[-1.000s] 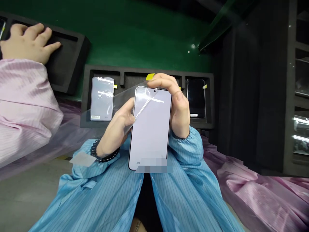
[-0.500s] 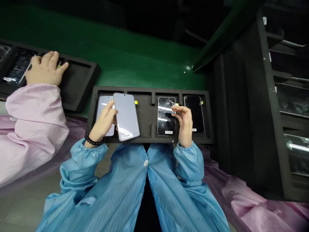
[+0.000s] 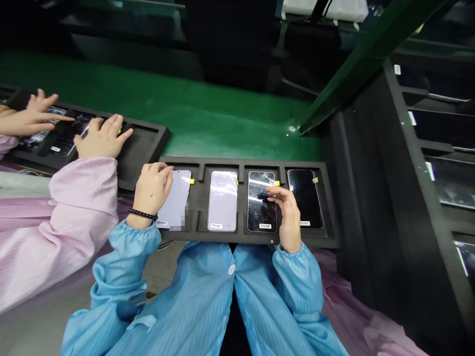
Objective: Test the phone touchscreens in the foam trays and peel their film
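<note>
Green bench top (image 3: 222,118) runs behind a black foam tray (image 3: 245,237) with four slots, and a dark shelf rack (image 3: 419,173) closes off the right side of the view. Each slot holds a phone. The left hand (image 3: 152,188) covers the top and much of the leftmost phone (image 3: 174,202), which sits tilted, out of line with its neighbours. Its fingers (image 3: 159,170) curl closed over the phone's upper edge, and a pixelated blur (image 3: 181,221) hides its lower right corner. The phone that was held up in the left hand a moment before now lies flat in the second slot, released, as the second phone (image 3: 221,200), with its pale screen facing up. The right hand (image 3: 285,210) is half open, holding nothing, and its fingers (image 3: 272,192) reach over the streaky, reflective third phone (image 3: 261,207). Whether they touch the glass is hard to make out. The dark fourth phone (image 3: 305,199) lies just beside that hand, with open tray around its right side. Small yellow tabs (image 3: 192,181) stick out beside the phones. A co-worker's pink sleeve (image 3: 77,207) crowds in from the left, close to the left hand, and that person's two hands (image 3: 102,138) work over dark phones (image 3: 67,133) in a second foam tray (image 3: 148,143), cut off by the frame edge.
</note>
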`<state>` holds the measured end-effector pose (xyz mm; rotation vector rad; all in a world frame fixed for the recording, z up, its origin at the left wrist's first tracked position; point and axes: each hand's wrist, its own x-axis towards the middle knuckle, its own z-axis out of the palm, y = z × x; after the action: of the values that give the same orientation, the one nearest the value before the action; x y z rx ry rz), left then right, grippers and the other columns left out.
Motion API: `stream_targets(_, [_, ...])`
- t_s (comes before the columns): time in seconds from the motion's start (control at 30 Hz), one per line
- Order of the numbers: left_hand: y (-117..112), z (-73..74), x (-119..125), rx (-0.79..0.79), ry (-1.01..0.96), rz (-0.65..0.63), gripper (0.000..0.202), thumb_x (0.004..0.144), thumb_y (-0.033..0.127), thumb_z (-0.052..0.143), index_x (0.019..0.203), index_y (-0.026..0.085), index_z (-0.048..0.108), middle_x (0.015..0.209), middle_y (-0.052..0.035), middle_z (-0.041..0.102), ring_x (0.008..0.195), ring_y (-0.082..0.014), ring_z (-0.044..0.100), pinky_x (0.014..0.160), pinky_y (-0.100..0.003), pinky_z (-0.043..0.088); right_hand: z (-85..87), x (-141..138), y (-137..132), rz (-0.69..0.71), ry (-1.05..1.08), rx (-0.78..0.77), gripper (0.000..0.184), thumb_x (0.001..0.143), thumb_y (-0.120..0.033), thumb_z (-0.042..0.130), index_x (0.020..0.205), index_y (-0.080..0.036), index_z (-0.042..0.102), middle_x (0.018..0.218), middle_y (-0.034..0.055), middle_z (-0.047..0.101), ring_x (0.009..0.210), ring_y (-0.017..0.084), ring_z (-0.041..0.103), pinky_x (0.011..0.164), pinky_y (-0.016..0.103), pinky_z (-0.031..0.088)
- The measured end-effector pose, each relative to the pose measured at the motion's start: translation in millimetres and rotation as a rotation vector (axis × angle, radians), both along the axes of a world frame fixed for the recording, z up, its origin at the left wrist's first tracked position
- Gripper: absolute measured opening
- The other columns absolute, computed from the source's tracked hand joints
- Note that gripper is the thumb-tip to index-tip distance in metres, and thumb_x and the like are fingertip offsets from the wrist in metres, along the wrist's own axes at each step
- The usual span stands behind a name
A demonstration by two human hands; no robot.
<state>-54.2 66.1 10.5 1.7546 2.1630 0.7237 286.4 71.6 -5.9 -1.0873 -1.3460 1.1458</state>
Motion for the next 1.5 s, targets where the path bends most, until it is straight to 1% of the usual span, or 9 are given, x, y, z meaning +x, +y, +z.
stream_targets(0.17, [-2.1,-7.8,-13.8,0.001,0.018,-0.074,0.032,0.09,0.044,0.053,0.102,0.019,0.069,0.126,-0.0156,0.063,0.128,-0.0394,0.042,0.112,-0.058,0.027,0.0,0.7,0.9,0.011,-0.029,0.018,0.039,0.105,-0.049,0.037,0.111,-0.024,0.066,0.119,0.0066,0.068,0.118,0.022,0.06,0.093,0.036,0.051])
stream_targets(0.3, [-10.8,-0.6,-15.9,0.143,-0.336,0.013,0.038,0.092,0.055,0.046,0.086,0.021,0.063,0.113,-0.0128,0.067,0.121,-0.0343,0.053,0.112,-0.055,0.035,1.4,0.8,0.2,0.009,-0.043,0.008,0.04,0.105,-0.048,0.035,0.109,-0.023,0.066,0.119,0.0074,0.067,0.117,0.023,0.06,0.093,0.037,0.05])
stream_targets(0.4, [-25.6,2.1,-15.3,0.138,-0.696,0.074,0.044,0.091,0.06,0.04,0.107,0.023,0.057,0.111,-0.0102,0.07,0.101,-0.0275,0.066,0.089,-0.044,0.054,2.8,0.6,-0.1,0.017,-0.057,0.005,0.04,0.106,-0.046,0.035,0.108,-0.024,0.067,0.117,0.0073,0.068,0.116,0.023,0.061,0.094,0.037,0.049])
stream_targets(0.47, [-35.8,0.7,-14.4,0.042,-0.861,0.096,0.053,0.078,0.058,0.063,0.116,0.022,0.056,0.105,-0.0087,0.072,0.088,-0.0248,0.069,0.074,-0.035,0.057,3.1,0.4,0.3,0.027,-0.067,0.011,0.039,0.106,-0.045,0.036,0.106,-0.024,0.068,0.116,0.0068,0.068,0.114,0.023,0.061,0.094,0.037,0.049])
stream_targets(0.6, [-43.1,-0.2,-10.5,-0.135,-0.862,0.108,0.056,0.06,0.036,0.083,0.108,0.015,0.063,0.085,-0.0054,0.073,0.064,-0.021,0.066,0.056,-0.028,0.052,3.8,-1.3,1.8,0.037,-0.074,0.027,0.038,0.105,-0.044,0.037,0.104,-0.024,0.069,0.113,0.0062,0.07,0.112,0.023,0.062,0.094,0.037,0.049])
stream_targets(0.83, [-45.1,40.2,46.4,0.172,-0.865,0.256,0.035,0.079,0.036,0.066,0.11,0.021,0.067,0.106,-0.0049,0.074,0.091,-0.0241,0.068,0.074,-0.032,0.057,33.4,-19.0,-7.0,0.124,-0.119,0.12,0.034,0.105,-0.04,0.04,0.098,-0.023,0.069,0.101,0.0038,0.071,0.098,0.02,0.064,0.085,0.034,0.049])
stream_targets(1.07, [-84.6,61.4,124.3,0.017,-0.986,0.009,0.05,0.091,0.045,0.064,0.131,0.017,0.056,0.082,-0.0021,0.071,0.049,-0.0099,0.056,0.047,-0.02,0.046,77.8,-40.7,-17.6,0.082,-0.429,0.462,0.025,0.1,-0.036,0.056,0.08,-0.022,0.058,0.07,-0.0017,0.058,0.065,0.014,0.051,0.061,0.028,0.041])
stream_targets(1.23, [-89.3,66.7,130.1,0.037,-0.977,0.041,0.05,0.091,0.043,0.065,0.132,0.016,0.056,0.075,-0.0005,0.07,0.047,-0.0095,0.055,0.045,-0.019,0.047,76.7,-39.2,-17.6,0.008,-0.544,0.699,0.034,0.101,-0.027,0.059,0.068,-0.021,0.053,0.059,-0.003,0.051,0.058,0.012,0.041,0.057,0.028,0.036])
stream_targets(1.5, [-90.9,78.0,131.1,0.162,-0.936,0.023,0.04,0.092,0.035,0.065,0.129,0.018,0.063,0.099,-0.0051,0.075,0.063,-0.0122,0.067,0.055,-0.02,0.054,80.1,-39.3,-13.9,0.169,-0.236,1.075,0.037,0.104,-0.031,0.053,0.07,-0.019,0.06,0.056,-0.0007,0.06,0.052,0.012,0.05,0.048,0.027,0.039])
